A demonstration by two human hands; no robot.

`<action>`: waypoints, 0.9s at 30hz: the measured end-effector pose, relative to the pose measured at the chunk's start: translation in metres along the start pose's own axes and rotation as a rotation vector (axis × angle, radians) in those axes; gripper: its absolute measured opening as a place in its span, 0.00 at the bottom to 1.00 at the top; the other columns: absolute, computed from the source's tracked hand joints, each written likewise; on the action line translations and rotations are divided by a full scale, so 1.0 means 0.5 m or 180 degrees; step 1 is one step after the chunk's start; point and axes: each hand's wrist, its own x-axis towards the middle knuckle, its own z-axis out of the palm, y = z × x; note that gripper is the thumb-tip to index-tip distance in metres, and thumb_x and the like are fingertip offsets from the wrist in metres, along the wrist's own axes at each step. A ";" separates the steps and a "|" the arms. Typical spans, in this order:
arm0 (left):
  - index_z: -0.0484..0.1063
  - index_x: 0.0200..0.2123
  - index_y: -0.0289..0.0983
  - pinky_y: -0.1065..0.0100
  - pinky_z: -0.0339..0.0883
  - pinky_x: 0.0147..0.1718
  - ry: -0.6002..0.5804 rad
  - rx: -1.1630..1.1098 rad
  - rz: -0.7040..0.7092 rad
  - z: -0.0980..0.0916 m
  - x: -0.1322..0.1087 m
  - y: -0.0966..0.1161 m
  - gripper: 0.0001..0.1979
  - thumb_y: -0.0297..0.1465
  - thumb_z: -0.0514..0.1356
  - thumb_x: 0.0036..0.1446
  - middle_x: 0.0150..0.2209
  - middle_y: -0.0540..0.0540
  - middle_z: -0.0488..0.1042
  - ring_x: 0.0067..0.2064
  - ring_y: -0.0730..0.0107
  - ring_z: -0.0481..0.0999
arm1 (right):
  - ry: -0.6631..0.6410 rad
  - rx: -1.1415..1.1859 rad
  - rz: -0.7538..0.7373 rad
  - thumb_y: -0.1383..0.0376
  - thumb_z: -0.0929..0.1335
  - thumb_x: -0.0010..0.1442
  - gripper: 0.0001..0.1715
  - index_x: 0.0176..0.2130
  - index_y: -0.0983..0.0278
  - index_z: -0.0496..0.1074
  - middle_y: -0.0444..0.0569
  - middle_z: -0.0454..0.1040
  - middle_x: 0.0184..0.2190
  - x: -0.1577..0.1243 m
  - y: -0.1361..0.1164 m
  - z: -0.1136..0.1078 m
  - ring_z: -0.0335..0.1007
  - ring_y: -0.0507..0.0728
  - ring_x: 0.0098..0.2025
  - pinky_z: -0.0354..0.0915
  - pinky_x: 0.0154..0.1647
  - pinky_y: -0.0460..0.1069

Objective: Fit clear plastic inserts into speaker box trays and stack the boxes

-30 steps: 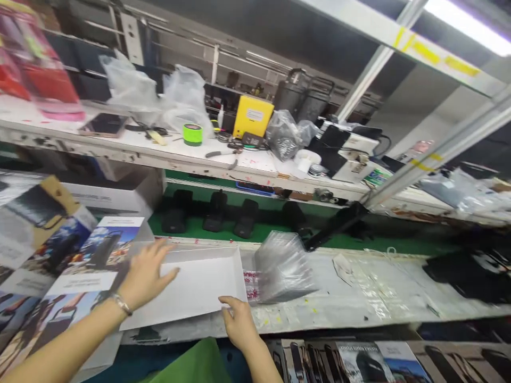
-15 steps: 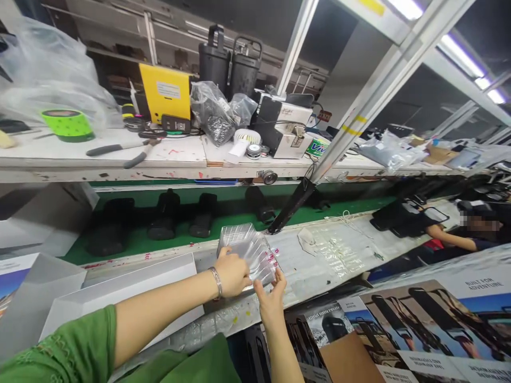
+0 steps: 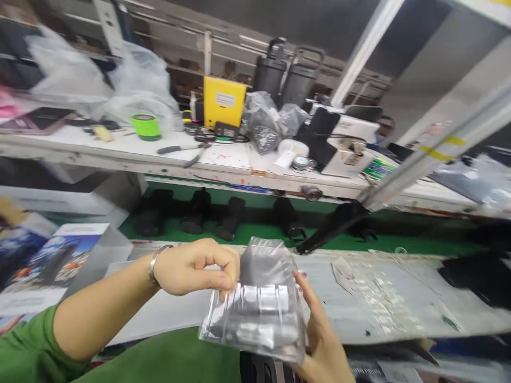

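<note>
A clear plastic tray (image 3: 263, 308) with moulded ribs is held in front of my body, tilted above the bench. My right hand (image 3: 321, 330) grips its right side, fingers along the outer wall. My left hand (image 3: 199, 268) is closed at the tray's left edge, thumb and fingertips pinched together there. Some blur lies over the tray, and what it may hold is hard to make out. Behind it, several black speakers (image 3: 231, 218) stand on the green surface under the shelf.
On the shelf are a green tape roll (image 3: 146, 126), pliers (image 3: 183, 150), a yellow box (image 3: 224, 103) and a white machine (image 3: 349, 143). A slanted metal post (image 3: 423, 154) rises at right. Printed boxes (image 3: 64, 255) lie at left. Plastic sheeting (image 3: 387, 298) lies on the bench.
The tray has come closer to me and looks larger. My left hand has moved from over the tray to its left edge; my right hand now grips the right side. The view has swung left.
</note>
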 end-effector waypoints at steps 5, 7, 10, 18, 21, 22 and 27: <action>0.69 0.28 0.36 0.62 0.63 0.38 0.1843 -0.2154 0.0329 0.031 -0.150 -0.121 0.24 0.53 0.59 0.53 0.23 0.47 0.70 0.33 0.64 0.70 | -0.1232 0.0858 0.0253 0.53 0.72 0.51 0.31 0.53 0.57 0.69 0.49 0.74 0.35 0.034 -0.049 0.168 0.69 0.59 0.34 0.67 0.40 0.54; 0.66 0.39 0.38 0.66 0.62 0.35 0.2451 -0.2263 0.0177 0.061 -0.209 -0.180 0.28 0.54 0.63 0.47 0.31 0.47 0.72 0.32 0.69 0.69 | -0.1278 0.1149 0.0561 0.51 0.70 0.54 0.31 0.53 0.60 0.65 0.44 0.70 0.28 0.036 -0.009 0.276 0.66 0.55 0.30 0.65 0.34 0.50; 0.59 0.47 0.40 0.72 0.58 0.28 0.3107 -0.1139 -0.0730 0.108 -0.301 -0.232 0.27 0.41 0.67 0.49 0.35 0.50 0.70 0.28 0.77 0.63 | -0.1691 0.0878 0.0755 0.49 0.69 0.55 0.42 0.60 0.64 0.55 0.52 0.73 0.38 0.021 0.069 0.399 0.70 0.59 0.41 0.66 0.44 0.54; 0.53 0.56 0.35 0.68 0.62 0.31 0.4297 0.1048 -0.3187 0.091 -0.454 -0.299 0.27 0.26 0.55 0.52 0.34 0.49 0.72 0.28 0.69 0.70 | -0.2997 -0.2715 -0.0465 0.58 0.68 0.55 0.27 0.53 0.65 0.71 0.58 0.75 0.49 -0.006 0.188 0.444 0.67 0.70 0.54 0.56 0.59 0.65; 0.44 0.64 0.31 0.67 0.63 0.35 0.3920 0.1450 -0.3779 0.056 -0.458 -0.348 0.37 0.26 0.56 0.52 0.39 0.44 0.75 0.36 0.63 0.75 | -0.2982 -0.3204 -0.0628 0.60 0.62 0.61 0.17 0.43 0.63 0.76 0.56 0.79 0.38 -0.012 0.204 0.454 0.74 0.68 0.43 0.68 0.44 0.60; 0.40 0.66 0.31 0.67 0.64 0.35 0.3858 0.1707 -0.3871 0.049 -0.454 -0.367 0.40 0.26 0.56 0.53 0.43 0.41 0.74 0.38 0.62 0.76 | -0.2933 -0.3239 -0.0663 0.59 0.62 0.62 0.16 0.40 0.62 0.76 0.56 0.79 0.36 -0.012 0.207 0.458 0.74 0.69 0.42 0.68 0.42 0.59; 0.47 0.67 0.33 0.59 0.62 0.50 0.3811 0.2778 -0.3931 0.063 -0.422 -0.444 0.36 0.20 0.51 0.54 0.62 0.31 0.58 0.56 0.52 0.67 | -0.2775 -0.3215 -0.0700 0.56 0.63 0.61 0.16 0.34 0.60 0.77 0.54 0.79 0.34 -0.010 0.206 0.467 0.75 0.68 0.39 0.68 0.39 0.58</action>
